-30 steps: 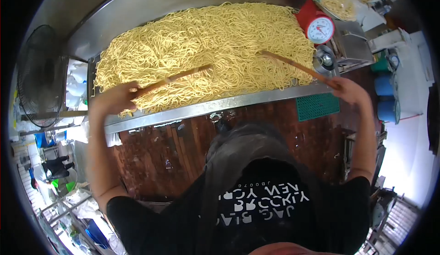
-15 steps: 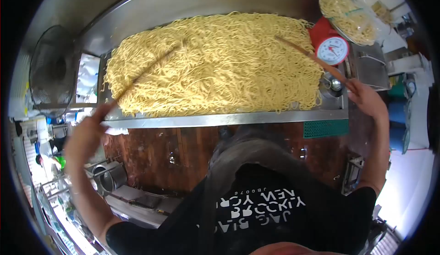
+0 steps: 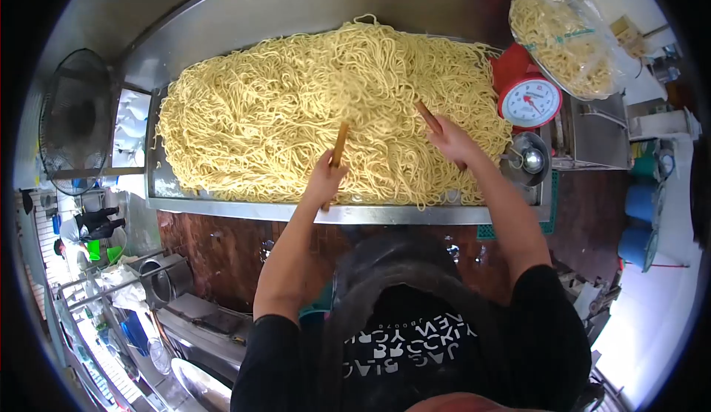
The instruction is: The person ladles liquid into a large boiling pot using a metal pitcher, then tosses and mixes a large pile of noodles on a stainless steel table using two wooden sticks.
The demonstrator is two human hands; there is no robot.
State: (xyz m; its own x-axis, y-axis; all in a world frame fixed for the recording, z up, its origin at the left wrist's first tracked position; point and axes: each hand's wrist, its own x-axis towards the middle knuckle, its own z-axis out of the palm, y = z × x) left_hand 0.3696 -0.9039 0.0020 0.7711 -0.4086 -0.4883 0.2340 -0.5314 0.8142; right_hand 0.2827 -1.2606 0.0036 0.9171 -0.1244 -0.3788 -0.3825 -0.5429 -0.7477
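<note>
A wide layer of yellow noodles [image 3: 252, 123] covers the metal tray table [image 3: 244, 210] in front of me. My left hand [image 3: 324, 181] is closed around a wooden stick [image 3: 340, 145], held over the near middle of the noodles. To its right, my right hand [image 3: 453, 142] grips a second wooden stick [image 3: 428, 117], tilted up and to the left. A clump of noodles [image 3: 359, 93] rises in a blurred heap between and beyond the stick ends. Whether the sticks touch that clump, I cannot tell.
A red dial scale [image 3: 530, 102] stands right of the noodles, carrying a plastic bag of noodles [image 3: 566, 41]. A metal bowl [image 3: 529, 161] sits at the tray's right end. At left is a round fan [image 3: 74, 123]. Blue bins [image 3: 641, 223] stand far right.
Both hands have come inward from the tray's two ends to the middle, bringing the sticks close together. Noodles in the middle have been heaped up.
</note>
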